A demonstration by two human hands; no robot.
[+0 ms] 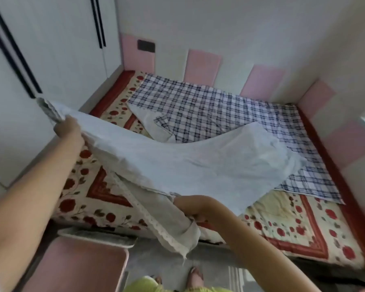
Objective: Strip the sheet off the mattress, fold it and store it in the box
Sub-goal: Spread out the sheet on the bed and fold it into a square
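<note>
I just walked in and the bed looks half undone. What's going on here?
A person standing at the bed is pulling off the plaid sheet. The left hand grips its edge, raised toward the wardrobe, and the right hand grips the lace-trimmed edge lower down. The near part is lifted, white underside showing, while the far part lies flat on the floral mattress. Nothing is folded yet. What looks like a pinkish box sits on the floor.

A home bedroom: mattress [282, 228], padded wall panels [202, 65], seemingly a wardrobe [61, 49].
</note>
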